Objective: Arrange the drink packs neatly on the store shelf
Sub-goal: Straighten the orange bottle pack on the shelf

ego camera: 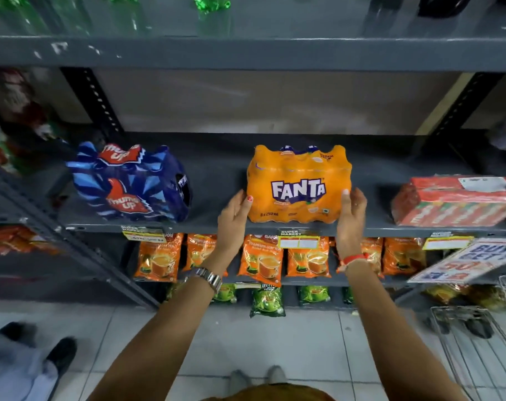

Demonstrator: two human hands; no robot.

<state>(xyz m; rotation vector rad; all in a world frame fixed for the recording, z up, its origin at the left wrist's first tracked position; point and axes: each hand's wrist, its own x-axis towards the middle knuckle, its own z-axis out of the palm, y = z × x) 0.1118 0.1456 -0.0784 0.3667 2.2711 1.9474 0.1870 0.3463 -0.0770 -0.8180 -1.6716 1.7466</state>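
Both hands [234, 215] flank Fanta pack [299, 183].

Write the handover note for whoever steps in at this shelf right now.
Left hand and right hand: flat against the two sides of the Fanta pack, which stands on the shelf near its front edge.
Thums Up pack: same shelf, to the left, turned askew.
Red pack: same shelf, to the right, lying slanted.
Done: Fanta faces front.
Left: straighten the blue and red packs and close the wide gaps.
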